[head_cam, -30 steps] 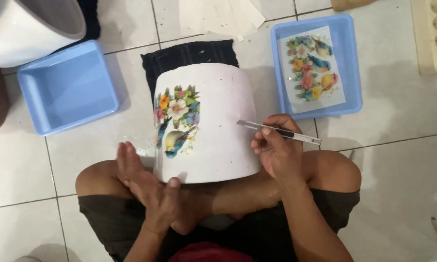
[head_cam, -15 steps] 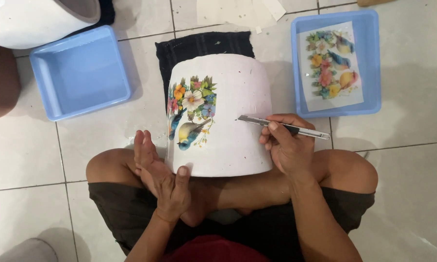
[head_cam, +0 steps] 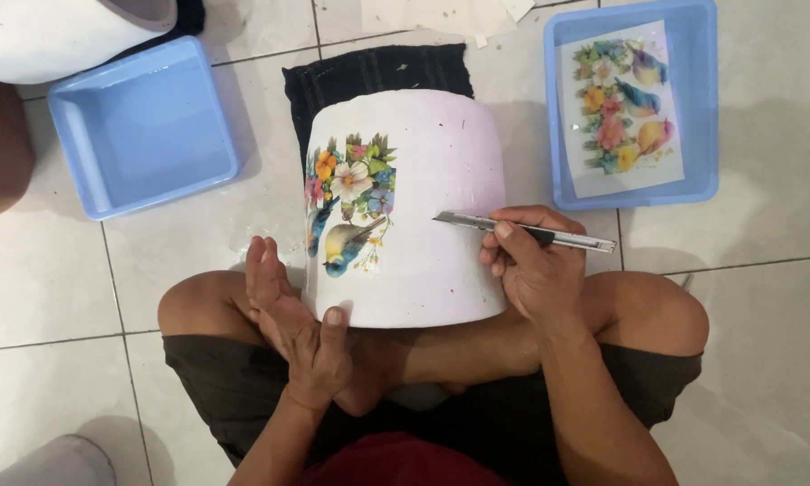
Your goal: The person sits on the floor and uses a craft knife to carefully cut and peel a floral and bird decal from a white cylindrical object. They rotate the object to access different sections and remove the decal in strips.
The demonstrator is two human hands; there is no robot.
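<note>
Right hand [head_cam: 538, 270] fingers pinch grey craft knife [head_cam: 522, 231] | left hand [head_cam: 292, 315] flat, steadying white round pot [head_cam: 423, 198] | keep blade shallow, clear of flower-and-bird decal [head_cam: 346, 202]

Matt white pot [head_cam: 423, 216] on its side, chalky and slightly speckled, looking like unglazed ceramic or cement, with a smooth, glossy printed flower-and-bird decal [head_cam: 346, 202] laid flat on its wall. In the right hand [head_cam: 535, 270], a slim utility knife [head_cam: 522, 232] with a bright brushed-metal casing and a dark plastic slider. Under the pot, a black ribbed cloth [head_cam: 378, 72], soft and dull. Two pale blue plastic tubs, smooth with a faint sheen: the left tub [head_cam: 81, 180] bare, the right tub [head_cam: 702, 108] holding a printed paper sheet [head_cam: 621, 108]. Glossy white floor tiles [head_cam: 765, 270] mirror the light.
</note>
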